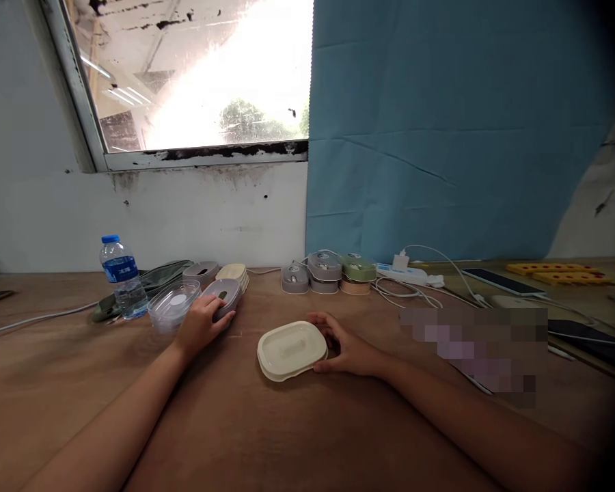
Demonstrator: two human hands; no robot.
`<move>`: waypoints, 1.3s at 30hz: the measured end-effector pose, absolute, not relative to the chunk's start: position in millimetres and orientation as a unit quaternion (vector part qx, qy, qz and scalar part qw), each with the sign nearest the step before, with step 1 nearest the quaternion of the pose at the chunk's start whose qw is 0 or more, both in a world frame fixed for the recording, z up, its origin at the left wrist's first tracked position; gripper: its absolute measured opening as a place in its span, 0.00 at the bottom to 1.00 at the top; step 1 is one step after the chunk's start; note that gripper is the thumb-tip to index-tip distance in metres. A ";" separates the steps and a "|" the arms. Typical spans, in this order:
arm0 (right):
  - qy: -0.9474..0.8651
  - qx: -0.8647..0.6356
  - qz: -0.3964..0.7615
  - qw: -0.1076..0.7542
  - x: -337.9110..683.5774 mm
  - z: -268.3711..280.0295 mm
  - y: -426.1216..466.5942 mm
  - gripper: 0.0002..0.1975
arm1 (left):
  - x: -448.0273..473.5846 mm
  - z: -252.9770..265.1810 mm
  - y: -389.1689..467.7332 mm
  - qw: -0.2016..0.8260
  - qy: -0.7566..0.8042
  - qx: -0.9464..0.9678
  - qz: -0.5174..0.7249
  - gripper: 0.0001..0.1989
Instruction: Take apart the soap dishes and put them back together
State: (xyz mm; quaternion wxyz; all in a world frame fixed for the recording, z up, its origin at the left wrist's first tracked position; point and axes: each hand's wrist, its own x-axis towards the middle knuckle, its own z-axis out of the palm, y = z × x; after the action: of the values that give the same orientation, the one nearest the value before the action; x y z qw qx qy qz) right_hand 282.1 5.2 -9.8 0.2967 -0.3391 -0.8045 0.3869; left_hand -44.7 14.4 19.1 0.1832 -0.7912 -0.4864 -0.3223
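Observation:
My left hand [199,324] reaches to a grey oval plastic lid [227,292] with an oval slot in it, its fingers over the top and its thumb along the near side. At the middle of the table, a cream oval plastic lid [291,350] with a raised rim lies flat. My right hand [348,347] grips that cream lid by its right end, thumb near and fingers at the far side. Beside my left hand stand clear plastic containers [170,311]. Behind it are a stack of cream lids [234,272] and another grey lid [201,272].
A water bottle [123,280] stands at the left near a dark green pouch [164,277]. Several finished-looking oval boxes [324,265] are stacked at the back. To the right are a power strip [402,273], cables, a phone [502,281] and yellow trays [568,277].

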 end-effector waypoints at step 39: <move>-0.793 -0.342 0.398 0.310 279.4 -6.0 1.4 0.42 | -55.9 13.2 23.0 0.130 -0.498 -0.799 -0.310 0.11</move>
State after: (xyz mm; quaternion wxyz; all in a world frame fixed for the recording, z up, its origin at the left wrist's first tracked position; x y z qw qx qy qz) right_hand 279.4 1.4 -6.0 0.3101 -0.3419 -0.7930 0.3976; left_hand -55.9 23.0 13.2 0.1305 -0.7991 -0.4983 -0.3099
